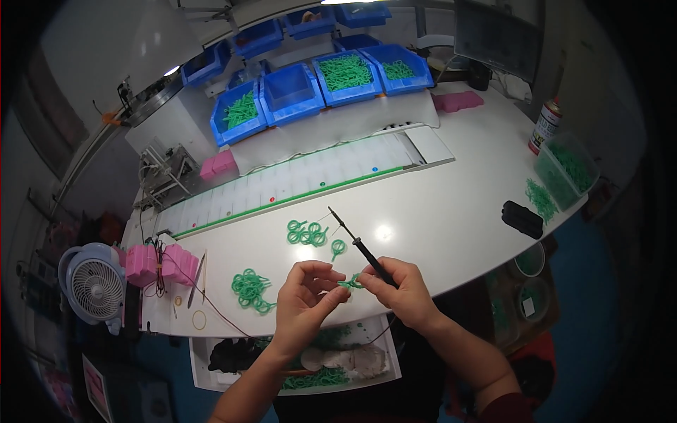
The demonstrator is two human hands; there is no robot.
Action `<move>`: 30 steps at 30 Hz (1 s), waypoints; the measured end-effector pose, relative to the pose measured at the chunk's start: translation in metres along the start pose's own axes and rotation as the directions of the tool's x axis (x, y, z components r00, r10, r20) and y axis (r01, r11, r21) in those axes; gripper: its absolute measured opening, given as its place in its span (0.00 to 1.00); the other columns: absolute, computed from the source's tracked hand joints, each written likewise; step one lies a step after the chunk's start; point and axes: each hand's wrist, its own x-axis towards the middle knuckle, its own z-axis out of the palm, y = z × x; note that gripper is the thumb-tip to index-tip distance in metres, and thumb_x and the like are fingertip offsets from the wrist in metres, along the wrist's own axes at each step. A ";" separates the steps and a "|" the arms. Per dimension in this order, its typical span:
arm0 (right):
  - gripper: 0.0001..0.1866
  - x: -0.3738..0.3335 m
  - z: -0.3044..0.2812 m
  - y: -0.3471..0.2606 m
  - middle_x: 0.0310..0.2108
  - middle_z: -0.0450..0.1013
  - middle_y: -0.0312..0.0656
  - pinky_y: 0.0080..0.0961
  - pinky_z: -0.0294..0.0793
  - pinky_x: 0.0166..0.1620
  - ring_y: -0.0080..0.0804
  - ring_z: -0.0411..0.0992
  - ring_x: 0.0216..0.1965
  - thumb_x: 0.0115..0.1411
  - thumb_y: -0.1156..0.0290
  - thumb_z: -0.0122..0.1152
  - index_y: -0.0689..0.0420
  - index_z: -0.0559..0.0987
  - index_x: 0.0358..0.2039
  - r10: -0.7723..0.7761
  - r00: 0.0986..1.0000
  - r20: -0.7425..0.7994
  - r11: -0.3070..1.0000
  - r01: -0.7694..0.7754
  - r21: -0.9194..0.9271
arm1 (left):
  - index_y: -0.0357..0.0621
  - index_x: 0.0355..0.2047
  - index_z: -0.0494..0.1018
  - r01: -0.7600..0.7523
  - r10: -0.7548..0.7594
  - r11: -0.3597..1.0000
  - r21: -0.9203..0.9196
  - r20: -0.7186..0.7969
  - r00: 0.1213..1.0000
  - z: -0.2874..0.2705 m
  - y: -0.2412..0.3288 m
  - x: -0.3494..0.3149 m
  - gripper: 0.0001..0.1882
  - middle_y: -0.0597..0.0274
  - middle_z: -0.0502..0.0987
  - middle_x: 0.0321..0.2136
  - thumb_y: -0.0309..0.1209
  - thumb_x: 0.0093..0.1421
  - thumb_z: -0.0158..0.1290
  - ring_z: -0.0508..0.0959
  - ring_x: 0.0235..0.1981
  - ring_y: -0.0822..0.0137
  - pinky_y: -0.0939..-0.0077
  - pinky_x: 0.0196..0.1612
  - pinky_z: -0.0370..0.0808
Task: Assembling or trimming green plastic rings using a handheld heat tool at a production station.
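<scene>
My right hand [407, 292] is closed round the black handle of a slim pen-like tool [370, 257], its thin forked wire tip pointing up and away to the left. Between my hands, in front of my chest, is a small green plastic ring [355, 282]. The fingertips of my right hand pinch it, and my left hand [310, 299] grips its left end with thumb and fingers. Just beyond lies a single green ring with a short tail [338, 247], beside a small group of similar rings [307, 233]. Left of my left hand sits another heap of green rings [252, 290].
A white board with a green edge [282, 185] crosses the table; blue bins [288, 95] stand behind. At left are a fan [96, 282] and pink blocks [161, 264]. Below, an open drawer [204, 377] holds green pieces. At right are a clear tub [584, 173], spray can [546, 125] and black case [522, 219].
</scene>
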 end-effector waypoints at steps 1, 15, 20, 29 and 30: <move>0.11 -0.001 0.002 0.001 0.16 0.62 0.24 0.14 0.52 0.22 0.09 0.56 0.19 0.59 0.65 0.61 0.61 0.77 0.30 0.002 1.000 -0.001 1.000 -0.002 -0.001 | 0.34 0.43 0.66 0.090 -0.091 0.990 -0.109 -0.003 0.996 0.001 -0.002 -0.001 0.15 0.56 0.75 0.35 0.20 0.56 0.55 0.78 0.36 0.68 0.74 0.41 0.77; 0.07 -0.008 0.014 0.002 0.18 0.62 0.23 0.11 0.53 0.24 0.08 0.55 0.20 0.58 0.70 0.61 0.59 0.77 0.32 -0.026 1.000 0.007 0.993 0.027 -0.116 | 0.39 0.42 0.67 0.201 -0.239 0.885 -0.419 -0.039 0.970 -0.017 -0.014 -0.007 0.08 0.56 0.75 0.37 0.28 0.63 0.48 0.78 0.42 0.61 0.67 0.43 0.78; 0.08 -0.009 -0.005 0.000 0.19 0.66 0.26 0.12 0.56 0.25 0.10 0.57 0.21 0.58 0.69 0.60 0.61 0.76 0.31 -0.029 0.999 0.042 0.964 0.039 -0.264 | 0.40 0.44 0.68 0.324 -0.380 0.833 -0.448 -0.040 0.924 -0.042 -0.013 -0.012 0.10 0.59 0.74 0.35 0.30 0.63 0.49 0.77 0.35 0.66 0.78 0.33 0.79; 0.09 -0.007 -0.009 0.003 0.13 0.59 0.24 0.13 0.51 0.21 0.09 0.53 0.16 0.57 0.68 0.62 0.61 0.77 0.33 -0.061 0.998 0.003 0.983 0.061 -0.176 | 0.37 0.44 0.68 0.324 -0.331 0.910 -0.259 0.018 0.943 -0.043 -0.017 -0.017 0.12 0.59 0.74 0.35 0.24 0.60 0.52 0.76 0.34 0.70 0.79 0.33 0.78; 0.09 -0.007 -0.005 0.001 0.13 0.59 0.24 0.13 0.51 0.21 0.09 0.53 0.16 0.57 0.68 0.62 0.61 0.77 0.33 -0.057 0.998 -0.005 0.982 0.055 -0.179 | 0.37 0.44 0.68 0.329 -0.335 0.907 -0.263 0.026 0.942 -0.040 -0.016 -0.017 0.12 0.59 0.74 0.35 0.24 0.60 0.52 0.76 0.34 0.70 0.79 0.33 0.78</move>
